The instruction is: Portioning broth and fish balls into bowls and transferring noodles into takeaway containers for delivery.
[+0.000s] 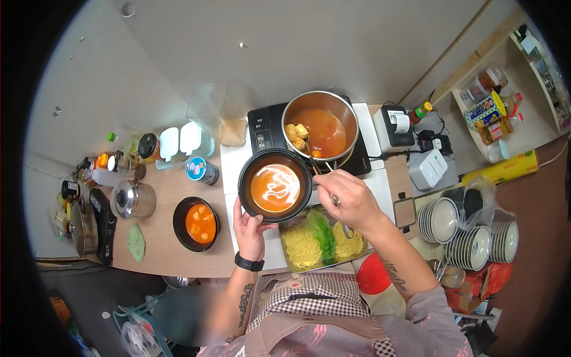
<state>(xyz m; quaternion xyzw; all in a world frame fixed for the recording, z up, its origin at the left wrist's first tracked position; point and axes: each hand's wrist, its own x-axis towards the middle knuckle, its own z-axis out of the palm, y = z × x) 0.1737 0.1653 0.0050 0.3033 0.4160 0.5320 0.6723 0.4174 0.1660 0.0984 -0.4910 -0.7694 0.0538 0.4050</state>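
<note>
My left hand (251, 228) grips the rim of a black bowl (243, 189) from below left. Inside it is orange soup (274, 187) with white swirls on top. My right hand (350, 198) is closed around the handles of metal utensils (316, 166), their exact kind partly hidden by the fingers. They reach into a steel pot (285, 105) of orange-red broth, beside a cluster of fried tofu puffs (296, 134). The bowl overlaps the pot's near-left side in view. The pot stands on a black induction cooker (267, 127).
Near my apron lies a metal tray (308, 269) of yellow noodles and lettuce. A second black bowl (177, 223) of orange soup stands left, by a green cloth (136, 243) and a lidded pot (134, 199). A receipt printer (392, 129) and stacked plates (446, 218) are right.
</note>
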